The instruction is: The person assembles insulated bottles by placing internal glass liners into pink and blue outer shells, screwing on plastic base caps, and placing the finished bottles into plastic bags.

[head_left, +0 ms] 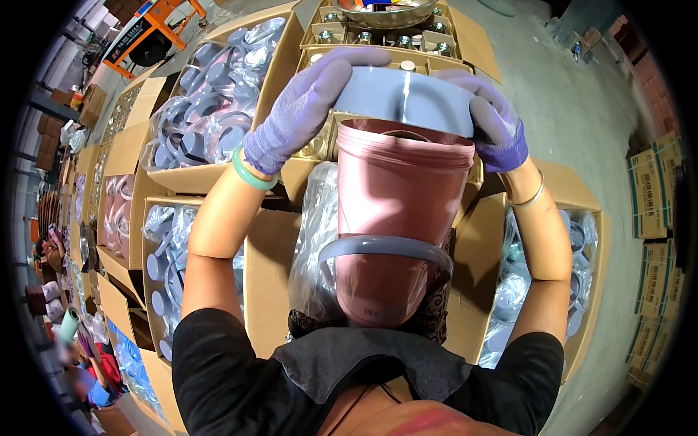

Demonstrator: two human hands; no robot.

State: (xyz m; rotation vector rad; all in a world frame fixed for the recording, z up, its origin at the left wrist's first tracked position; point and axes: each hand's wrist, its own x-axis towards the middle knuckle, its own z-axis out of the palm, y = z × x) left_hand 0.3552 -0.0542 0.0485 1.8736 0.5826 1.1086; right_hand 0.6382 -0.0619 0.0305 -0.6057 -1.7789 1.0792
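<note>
A tall pink flask body stands tilted in front of my chest, its threaded rim at the far end. A blue-grey handle curves across its lower part. Over the rim lies a wide, smooth blue-grey collar, slightly slanted, with the dark opening partly showing beneath it. My left hand, in a purple glove, is closed around the collar's left side. My gloved right hand grips its right side, with some fingers hidden behind it. Clear plastic wrap lies along the body's left.
Open cartons of wrapped blue-grey handled parts stand at the left and right. Ahead, a divided carton holds bottle-like pieces below a metal bowl. Stacked cartons line the far right. Another person works at lower left.
</note>
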